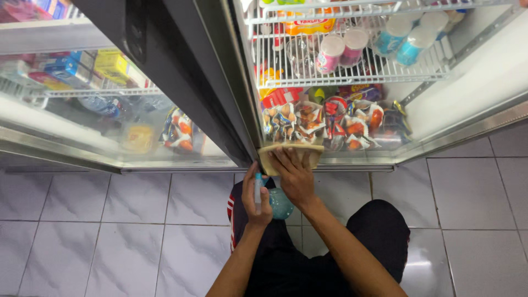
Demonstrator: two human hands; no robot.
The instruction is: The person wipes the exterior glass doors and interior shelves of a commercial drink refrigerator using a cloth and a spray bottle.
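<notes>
While the right hand (296,175) presses flat, fingers spread, on the tan cloth (290,155) against the bottom edge of the open fridge (467,129), the left hand (256,197) wraps closed around a blue spray bottle (279,203) just beside it, above the tiled floor (110,231).

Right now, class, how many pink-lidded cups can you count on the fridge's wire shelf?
2. One pink-lidded cup lies left, the other pink-lidded cup right beside it, on the wire shelf. More may be hidden behind.
</notes>
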